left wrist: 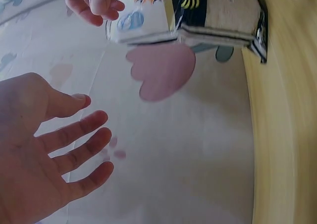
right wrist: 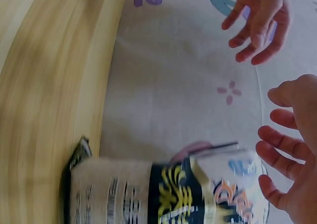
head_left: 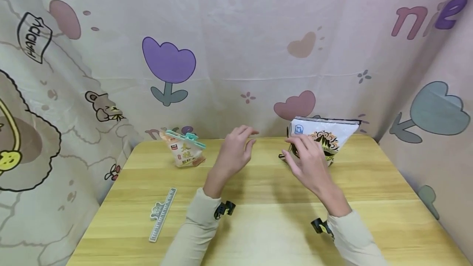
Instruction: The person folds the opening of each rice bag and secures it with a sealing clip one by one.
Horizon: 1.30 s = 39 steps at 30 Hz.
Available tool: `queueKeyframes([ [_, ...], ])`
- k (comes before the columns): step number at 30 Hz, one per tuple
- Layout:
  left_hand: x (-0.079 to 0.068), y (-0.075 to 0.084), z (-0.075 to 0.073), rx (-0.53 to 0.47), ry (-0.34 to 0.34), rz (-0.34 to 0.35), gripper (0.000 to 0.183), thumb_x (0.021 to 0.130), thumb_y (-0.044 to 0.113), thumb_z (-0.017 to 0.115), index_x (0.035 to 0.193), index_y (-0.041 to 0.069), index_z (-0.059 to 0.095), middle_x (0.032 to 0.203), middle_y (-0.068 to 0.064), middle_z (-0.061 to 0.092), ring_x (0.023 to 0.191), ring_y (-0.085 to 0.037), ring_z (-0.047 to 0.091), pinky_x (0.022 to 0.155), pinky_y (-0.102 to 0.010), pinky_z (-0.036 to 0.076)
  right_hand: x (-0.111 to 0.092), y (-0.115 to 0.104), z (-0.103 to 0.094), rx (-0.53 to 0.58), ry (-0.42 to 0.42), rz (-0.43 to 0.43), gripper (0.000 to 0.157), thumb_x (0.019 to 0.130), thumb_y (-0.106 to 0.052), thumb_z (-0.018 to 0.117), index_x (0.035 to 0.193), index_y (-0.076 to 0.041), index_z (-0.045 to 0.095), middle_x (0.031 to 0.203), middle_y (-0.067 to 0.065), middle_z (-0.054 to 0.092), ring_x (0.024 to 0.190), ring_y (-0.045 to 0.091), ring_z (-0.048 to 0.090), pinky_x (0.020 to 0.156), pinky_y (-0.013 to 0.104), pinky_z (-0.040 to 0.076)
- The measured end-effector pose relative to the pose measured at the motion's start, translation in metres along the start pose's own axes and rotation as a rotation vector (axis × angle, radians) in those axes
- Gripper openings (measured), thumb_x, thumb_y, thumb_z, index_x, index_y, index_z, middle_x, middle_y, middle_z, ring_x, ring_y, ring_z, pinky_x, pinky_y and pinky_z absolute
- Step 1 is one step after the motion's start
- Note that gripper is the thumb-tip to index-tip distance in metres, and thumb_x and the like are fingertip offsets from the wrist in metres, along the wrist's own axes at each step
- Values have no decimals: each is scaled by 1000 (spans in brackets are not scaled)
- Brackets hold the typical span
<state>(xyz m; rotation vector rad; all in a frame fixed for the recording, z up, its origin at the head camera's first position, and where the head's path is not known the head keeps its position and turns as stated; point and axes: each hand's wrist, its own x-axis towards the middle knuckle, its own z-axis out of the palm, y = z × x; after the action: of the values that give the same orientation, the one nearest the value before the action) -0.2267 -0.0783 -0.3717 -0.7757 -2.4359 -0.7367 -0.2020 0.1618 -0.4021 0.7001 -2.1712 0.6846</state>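
Observation:
My left hand [head_left: 234, 151] hovers over the middle of the table, its fingers loosely bent and holding nothing. To its right is my right hand [head_left: 312, 163], thumb and fingers spread apart, in front of a white bag [head_left: 341, 128] with black and gold print. In the right wrist view the printed bag [right wrist: 133, 194] appears below and beside the right hand [right wrist: 297, 154], apparently without contact. A small food packet [head_left: 182, 151] stands back left, with a teal sealing clip [head_left: 190, 138] across its top. A grey sealing clip [head_left: 162, 214] with a piano-key pattern lies front left.
The wooden table [head_left: 266, 233] ends at a printed cloth backdrop [head_left: 236, 73] behind the bags. More cloth hangs along the left and right sides. Each wrist carries a small black camera, the left one [head_left: 224, 209] near the sleeve cuff.

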Motion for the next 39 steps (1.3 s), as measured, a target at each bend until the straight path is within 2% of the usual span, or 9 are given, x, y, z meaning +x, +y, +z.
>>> queueKeyframes([
  [5,17,17,12,-2,-35,42,22,100,9,67,121,12,69,118,-4,68,106,-24,63,91,-40,53,-7,15,-17,-12,38,5,31,87,-12,76,115,1,68,113,16,67,108,36,60,92,57,44],
  [10,31,31,24,4,-60,76,23,100,12,67,123,12,68,124,-3,67,112,-23,63,94,-39,52,-12,29,-33,-42,42,23,32,86,-10,76,115,2,68,112,17,68,107,37,60,92,58,44],
  [16,45,44,37,34,-91,72,33,100,14,66,134,13,64,133,-3,62,119,-21,57,102,-35,47,-15,42,-49,-82,64,29,33,85,-10,75,115,2,68,113,18,67,107,39,59,86,55,43],
  [20,54,51,44,56,-96,73,40,101,18,65,140,15,59,139,-4,57,125,-20,52,105,-35,44,-12,52,-59,-130,86,-8,37,89,-21,67,116,4,67,113,21,66,104,41,58,78,52,40],
  [24,63,58,52,86,-93,79,39,102,23,65,140,19,59,140,-2,56,126,-19,51,101,-37,45,-6,63,-66,-184,124,-39,47,92,-34,58,118,3,67,112,24,64,100,45,55,70,50,34],
  [26,68,64,58,103,-90,90,39,102,24,65,140,20,59,140,-1,55,126,-19,51,99,-36,45,-4,70,-72,-206,137,-43,47,91,-35,57,118,2,68,112,25,63,99,46,54,67,49,32],
  [33,85,78,72,180,-49,127,38,103,29,64,141,22,60,145,-1,51,135,-20,44,104,-34,42,3,88,-84,-237,74,-32,43,89,-27,60,119,3,65,119,28,59,104,49,50,70,52,33],
  [39,95,82,80,282,-73,132,37,104,36,61,140,27,61,140,3,55,131,-17,48,102,-35,42,7,100,-86,-221,5,-14,47,85,-27,65,122,1,64,121,27,57,108,48,49,75,55,36],
])
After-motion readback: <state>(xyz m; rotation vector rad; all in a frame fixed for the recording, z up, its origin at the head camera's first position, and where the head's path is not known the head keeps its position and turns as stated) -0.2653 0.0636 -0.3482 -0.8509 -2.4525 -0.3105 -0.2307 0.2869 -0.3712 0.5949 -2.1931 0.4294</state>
